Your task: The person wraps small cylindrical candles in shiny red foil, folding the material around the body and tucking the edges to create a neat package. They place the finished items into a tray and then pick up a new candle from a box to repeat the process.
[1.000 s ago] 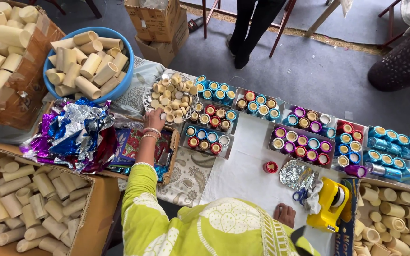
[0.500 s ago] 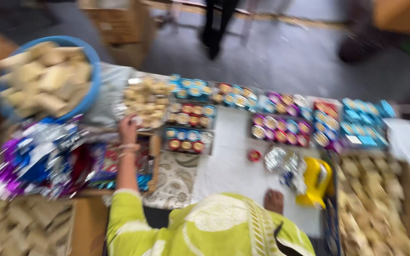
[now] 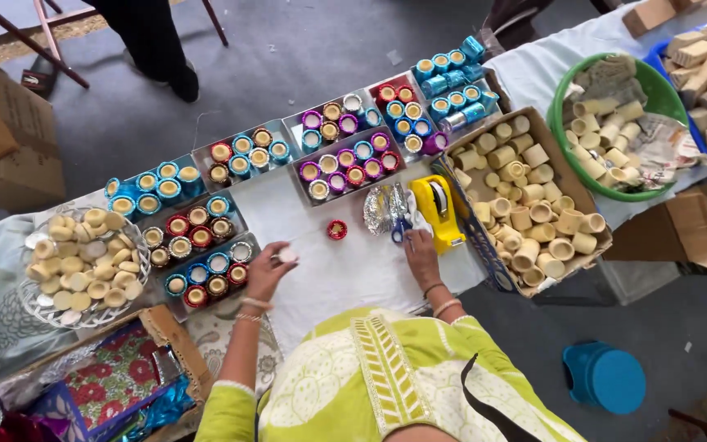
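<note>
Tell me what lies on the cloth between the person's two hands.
In the head view, bare white cloth runs between the left hand, which holds a small pale disc, and the right hand. A lone red cup sits just beyond that stretch.

The person wears a lime-green top (image 3: 386,385) printed with pale cream leaf shapes, a cream patterned band down its middle and pale trim at the sleeve cuffs. Thin bangles, possibly metal, circle both wrists above the bare hands (image 3: 265,274).
</note>
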